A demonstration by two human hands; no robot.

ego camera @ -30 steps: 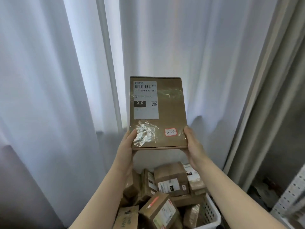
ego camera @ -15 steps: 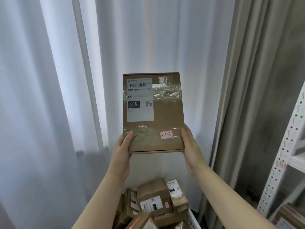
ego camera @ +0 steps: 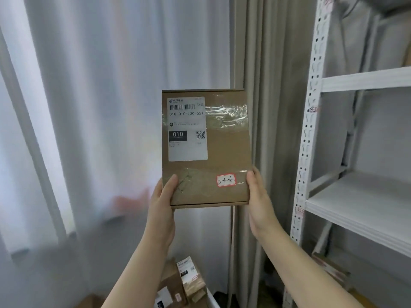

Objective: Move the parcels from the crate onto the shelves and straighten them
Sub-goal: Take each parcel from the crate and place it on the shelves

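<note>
We have the parcel (ego camera: 222, 152) clamped between both hands. The left hand (ego camera: 161, 210) grips its lower left corner, thumb laid on the front face and fingers out of sight behind. The right hand (ego camera: 259, 203) grips the lower right edge the same way, thumb tip on the front and the rest hidden by the cardboard. The parcel stands upright in the air, flat face toward us, rising above the grip.

Between the two thumbs, close to the right one, sits a red-bordered sticker (ego camera: 226, 180) hand-marked 3-1-6. Above the left thumb is the white shipping label (ego camera: 188, 128), with a barcode, the line 010-010-L30 551, a black 010 block and a QR code. Clear tape (ego camera: 225, 113) crosses the face to the right of that label, and another crinkled strip runs just over our thumbs.

Behind the parcel and off to the left of the grip hangs a white sheer curtain (ego camera: 100, 107), and behind its right edge a grey drape (ego camera: 264, 85). Further right of the right hand rises the perforated white upright (ego camera: 309, 121) of the shelves, with one white shelf (ego camera: 360, 210) at about hand level — well apart from the parcel. Below that shelf lies a brown box (ego camera: 331, 267).

Down between our forearms the crate (ego camera: 212, 301) shows a bit of white rim — brown parcels (ego camera: 189, 278) are piled inside it.
</note>
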